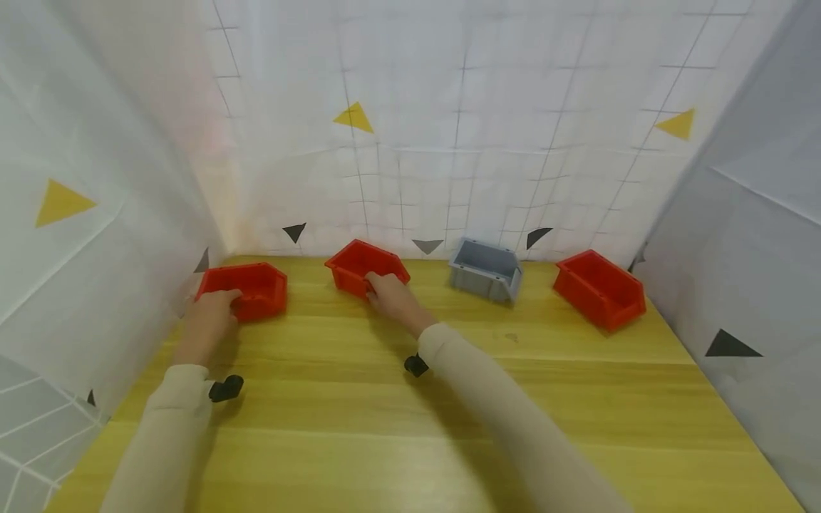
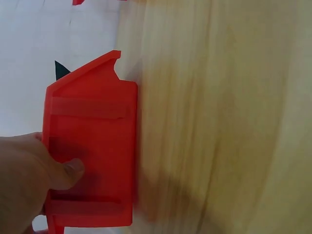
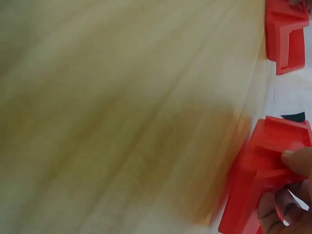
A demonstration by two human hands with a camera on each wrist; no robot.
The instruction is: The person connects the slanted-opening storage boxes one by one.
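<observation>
At the far left of the table, my left hand (image 1: 208, 320) grips the near wall of a red open-fronted storage bin (image 1: 264, 305). In the left wrist view the thumb of that hand presses the outer side of this red bin (image 2: 92, 141), while the other fingers are mostly hidden behind the wall. My right hand (image 1: 396, 299) holds a second red storage bin (image 1: 349, 281) left of the table's centre, near the back wall. The right wrist view shows thumb and fingers pinching the rim of that second bin (image 3: 241, 195).
A grey storage bin (image 1: 477, 282) stands right of the second red bin. Farther right sits another red bin (image 1: 584, 299), angled on the wooden table (image 1: 333, 442). White sheeting (image 1: 410, 85) with yellow and black triangles encloses the back and both sides.
</observation>
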